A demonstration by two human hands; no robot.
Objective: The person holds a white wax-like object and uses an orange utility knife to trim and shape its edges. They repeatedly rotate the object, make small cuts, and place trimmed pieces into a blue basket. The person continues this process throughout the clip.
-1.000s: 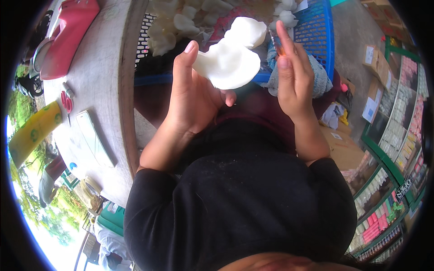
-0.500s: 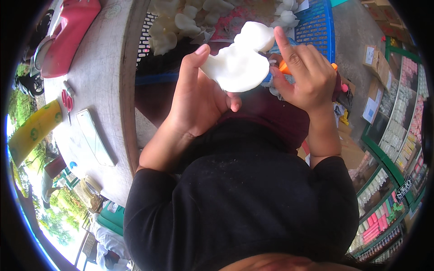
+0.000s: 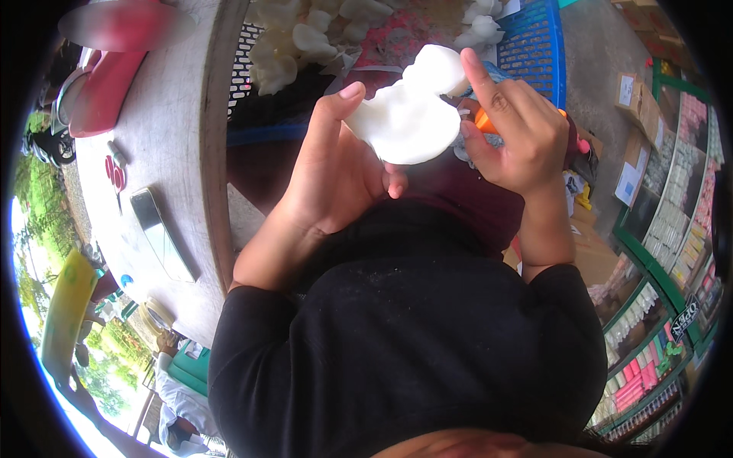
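My left hand [image 3: 332, 172] holds a smooth white piece with a rounded, duck-like outline [image 3: 408, 126] from below and the left, thumb raised at its edge. It looks like wax or soap; I cannot tell which. At its right side is my right hand [image 3: 519, 133], index finger stretched up close to the smaller rounded end. An orange-handled tool [image 3: 485, 122] lies in the right hand's grip. Its working tip is hard to make out against the background.
A blue plastic crate [image 3: 527, 53] ahead holds several similar white pieces [image 3: 313, 38]. On the pale table [image 3: 175, 114] at left lie a phone [image 3: 160, 229], red-handled scissors [image 3: 114, 174] and a tape roll [image 3: 156, 314]. Cardboard boxes [image 3: 634, 164] and a green-framed shelf [image 3: 645, 256] stand at right.
The white piece has shifted slightly right and down, its face turned more toward me. At far left, a yellow sheet has moved away from the table edge, toward the lower left.
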